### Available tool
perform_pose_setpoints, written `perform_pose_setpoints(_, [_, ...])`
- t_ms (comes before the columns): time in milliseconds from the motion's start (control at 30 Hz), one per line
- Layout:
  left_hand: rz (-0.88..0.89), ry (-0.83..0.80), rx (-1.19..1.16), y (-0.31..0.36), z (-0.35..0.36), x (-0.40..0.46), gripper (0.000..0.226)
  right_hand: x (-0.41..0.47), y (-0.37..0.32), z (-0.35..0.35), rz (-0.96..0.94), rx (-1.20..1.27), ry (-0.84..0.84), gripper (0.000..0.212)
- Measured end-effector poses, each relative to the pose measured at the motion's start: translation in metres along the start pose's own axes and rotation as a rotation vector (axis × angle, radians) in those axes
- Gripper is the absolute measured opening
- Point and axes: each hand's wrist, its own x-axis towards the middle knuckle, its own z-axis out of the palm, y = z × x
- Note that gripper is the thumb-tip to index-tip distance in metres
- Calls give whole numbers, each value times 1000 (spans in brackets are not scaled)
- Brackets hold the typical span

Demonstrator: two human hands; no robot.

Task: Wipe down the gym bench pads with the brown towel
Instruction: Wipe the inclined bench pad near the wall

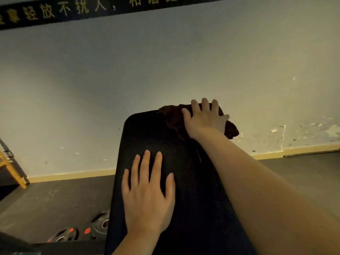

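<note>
Visibility notes first: I only get the upper part of the bench pad [156,137], its lower end runs out of the bottom of the frame, and my right forearm crosses over its right side so that edge is mostly covered. The frame under the pad I can't see at all. The black banner [73,10] at the top of the wall [165,61] is cut off by the upper edge and its yellow characters are blurred. At the left edge there's a yellow-and-black bit of gym frame [11,166], cropped, can't tell what machine. Down on the dark floor [46,203] left of the pad lie some weight plates [88,229], dim and partly hidden by the pad edge. The brown towel [176,118] sits at the top right corner of the pad, bunched, part of it hanging over the far and right edges. My right hand [206,120] is on top of it, palm down, fingers spread and fairly straight over the cloth, pressing it to the pad; I see no curl round it. My left hand [149,196] lies flat on the bare pad nearer to me, fingers straight and splayed, holding nothing, well apart from the towel. The towel reads very dark brown, fuzzy, crumpled, and its folds are hard to make out in this light. The pad is black with a fine speckled grain and a rounded top corner.
</note>
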Motion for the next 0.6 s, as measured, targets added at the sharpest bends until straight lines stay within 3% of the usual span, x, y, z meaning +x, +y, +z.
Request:
perform_pose_setpoints(200, [-30,-40,3,5,-6,1,60,-61,29,11,134,120,32,65])
perform_pose_setpoints(333, [-37,-79,-16,5,-7,-1,64,-94,39,10,235,107,-109,70])
perform_pose_setpoints(433, [-39,-69,-23,5,-8,-2,63,-99,42,7,82,-43,4,71])
perform_pose_setpoints(500, [-38,-59,-18,6,-6,-1,62,-91,40,8,-25,-2,65,69])
perform_pose_setpoints(600, [-31,-61,-11,4,-4,0,62,-71,32,12,15,89,52,70])
